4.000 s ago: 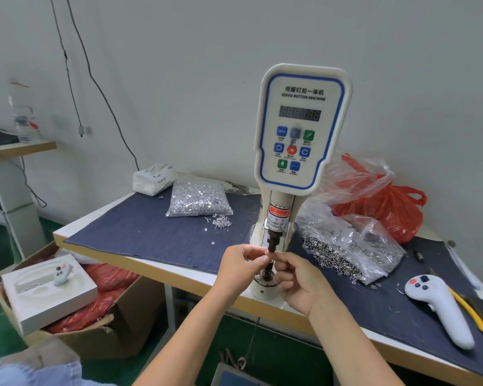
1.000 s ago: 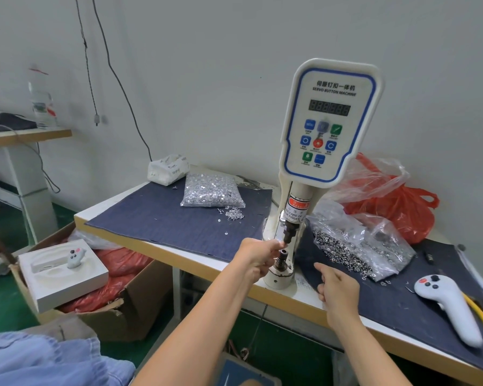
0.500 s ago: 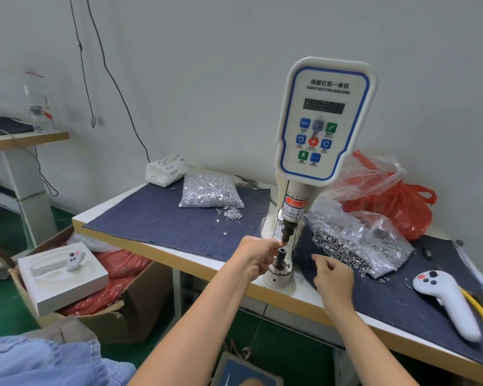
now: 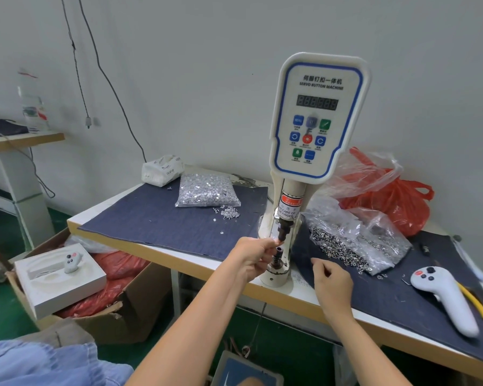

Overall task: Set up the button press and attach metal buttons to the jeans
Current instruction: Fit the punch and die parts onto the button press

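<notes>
Low in the frame, your two arms reach up from the bottom edge. Your left hand [image 4: 251, 253] is in the middle of the frame, fingers curled tight, with thumb and finger pinching something small and shiny right at the dark tip of the button press [image 4: 313, 168]. It is too small to name for sure. Your right hand [image 4: 331, 280] sits a little lower and to the right, just over the dark cloth [image 4: 162, 218], fingers loosely bent and holding nothing.

No jeans lie under the press. You can see a bit of pale blue fabric [image 4: 39, 363] in the bottom left corner, but you cannot tell if it is the jeans.

What could go wrong, I think: your left fingertips are right between the top tip and the bottom post [image 4: 278, 256]. If the press came down, it would pinch them. The tiny piece could also slip and roll off the table edge [image 4: 156, 253], which is very close to the press base.

There is open cloth to the left of the press. On the right it is crowded: a clear bag of metal buttons [image 4: 354, 240] is beside your right hand, with loose ones spilled near it, and a white controller [image 4: 446, 299] lies by the right edge. Farther back, in the middle, is a bag of shiny tacks [image 4: 207, 190], and a red bag [image 4: 396, 201] sits by the wall.
</notes>
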A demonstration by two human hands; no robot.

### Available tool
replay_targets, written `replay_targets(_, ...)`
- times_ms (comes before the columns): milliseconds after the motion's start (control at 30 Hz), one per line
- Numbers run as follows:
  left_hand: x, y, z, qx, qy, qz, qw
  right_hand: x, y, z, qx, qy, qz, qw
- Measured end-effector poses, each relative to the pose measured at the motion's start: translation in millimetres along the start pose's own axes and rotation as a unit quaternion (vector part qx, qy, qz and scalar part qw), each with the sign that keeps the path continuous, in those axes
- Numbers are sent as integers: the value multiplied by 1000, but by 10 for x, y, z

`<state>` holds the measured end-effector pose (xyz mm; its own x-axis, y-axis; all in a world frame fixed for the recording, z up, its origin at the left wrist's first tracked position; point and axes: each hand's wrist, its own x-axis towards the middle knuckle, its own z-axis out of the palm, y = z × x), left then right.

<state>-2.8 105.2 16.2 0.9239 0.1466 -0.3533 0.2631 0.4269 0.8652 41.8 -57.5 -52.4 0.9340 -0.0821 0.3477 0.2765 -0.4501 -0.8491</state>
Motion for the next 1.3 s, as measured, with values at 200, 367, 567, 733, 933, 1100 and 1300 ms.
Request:
replay_targets(200,-1,36,-14,-27,-6,-35,999,-2,3,7,-11,-5,-12,1000)
replay_targets(367,13,39,-30,-56,-12,-51,997,-11,-3,4,-13,-5,-18,1000)
replay_targets(567,32,9,-47,-96,-35,-75,992,-14,3,-1,-23,-2,-24,999)
replay_targets(733,26,-6,-60,-117,-44,-88,988,-10,2,12,-33,-3,-26,999)
replay_targets(933,28,-34,-22,-121,-25,-81,989,-14,-5,18,-39,-4,-31,999)
replay_targets(1100,48,-34,-23,-119,-16,-84,989,-15,-2,23,-42,-2,-37,998)
replay_targets(1300,48,-35,-32,-99,-14,-73,992,-17,-10,26,-48,-5,-39,998)
